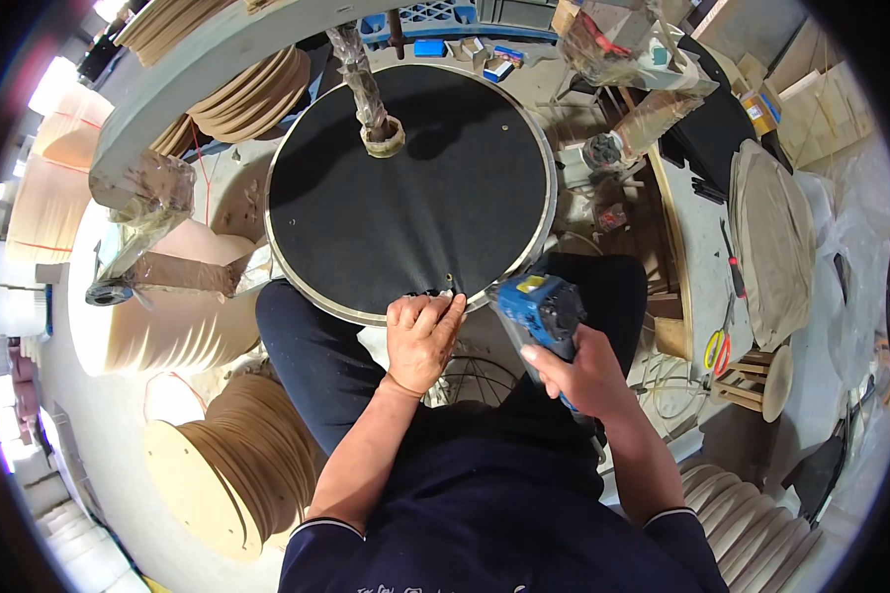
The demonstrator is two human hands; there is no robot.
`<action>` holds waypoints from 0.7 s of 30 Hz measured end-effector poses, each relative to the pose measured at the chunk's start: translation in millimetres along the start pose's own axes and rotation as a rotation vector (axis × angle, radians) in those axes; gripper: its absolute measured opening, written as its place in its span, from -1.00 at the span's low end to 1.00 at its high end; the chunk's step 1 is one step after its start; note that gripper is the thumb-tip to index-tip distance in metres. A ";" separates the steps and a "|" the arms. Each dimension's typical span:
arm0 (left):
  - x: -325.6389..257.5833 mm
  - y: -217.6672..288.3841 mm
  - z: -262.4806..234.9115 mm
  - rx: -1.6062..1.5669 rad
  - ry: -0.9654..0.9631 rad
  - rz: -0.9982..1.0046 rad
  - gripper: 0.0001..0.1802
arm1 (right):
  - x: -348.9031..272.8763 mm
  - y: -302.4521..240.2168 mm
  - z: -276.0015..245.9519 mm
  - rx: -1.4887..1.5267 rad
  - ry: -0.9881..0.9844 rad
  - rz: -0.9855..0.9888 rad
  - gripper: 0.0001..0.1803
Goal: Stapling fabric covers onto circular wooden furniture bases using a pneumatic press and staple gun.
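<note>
A round disc covered in black fabric lies in front of me, with a pale rim around it. My left hand is at the near edge of the disc, its fingers bunched and pinching the fabric; creases run from there toward the middle. A small brass-coloured ring shows in the fabric just above those fingers. My right hand grips a blue staple gun with a black end. Its front is close to the rim, right of my left hand; whether it touches cannot be seen.
A plastic-wrapped post reaches over the disc. Round wooden boards stand stacked at far left, more boards near left. On the right bench are scissors, a red-and-black screwdriver and grey-beige round covers.
</note>
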State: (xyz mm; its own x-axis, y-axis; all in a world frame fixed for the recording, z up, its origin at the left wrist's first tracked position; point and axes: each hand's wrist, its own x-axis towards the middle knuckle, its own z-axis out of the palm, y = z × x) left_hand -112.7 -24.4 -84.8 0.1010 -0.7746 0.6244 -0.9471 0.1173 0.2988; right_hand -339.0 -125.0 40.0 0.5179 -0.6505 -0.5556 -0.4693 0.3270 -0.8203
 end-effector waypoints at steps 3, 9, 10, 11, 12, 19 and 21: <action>-0.4 1.3 0.2 -0.005 0.014 -0.021 -0.59 | 11.9 -6.3 9.1 -0.099 -0.043 -0.038 -0.58; 0.8 3.2 -0.7 -0.028 0.027 -0.054 -0.62 | 23.7 -11.6 20.0 -0.059 -0.086 -0.043 -0.62; 0.3 2.4 -0.7 -0.028 0.031 -0.057 -0.62 | 23.9 -12.3 20.4 -0.046 -0.087 -0.018 -0.68; -0.3 1.7 -0.9 -0.031 0.029 -0.053 -0.61 | 24.2 -13.0 20.6 -0.032 -0.088 0.007 -0.73; -0.7 1.0 -1.2 -0.033 0.026 -0.048 -0.59 | 25.0 -14.0 20.5 -0.036 -0.088 0.007 -0.73; 17.4 -0.7 -29.3 -0.156 -0.148 -0.250 -0.39 | 17.9 -8.0 10.2 0.078 0.000 0.005 -0.75; 19.9 -1.1 -28.6 -0.143 -0.154 -0.239 -0.42 | 15.2 -6.7 7.3 0.102 0.011 0.001 -0.76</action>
State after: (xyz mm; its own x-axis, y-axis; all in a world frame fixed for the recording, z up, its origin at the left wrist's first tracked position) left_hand -101.0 -22.2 -52.0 0.2576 -0.8743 0.4113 -0.8485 -0.0010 0.5292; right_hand -322.8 -132.0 36.1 0.5090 -0.6578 -0.5551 -0.3945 0.3949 -0.8297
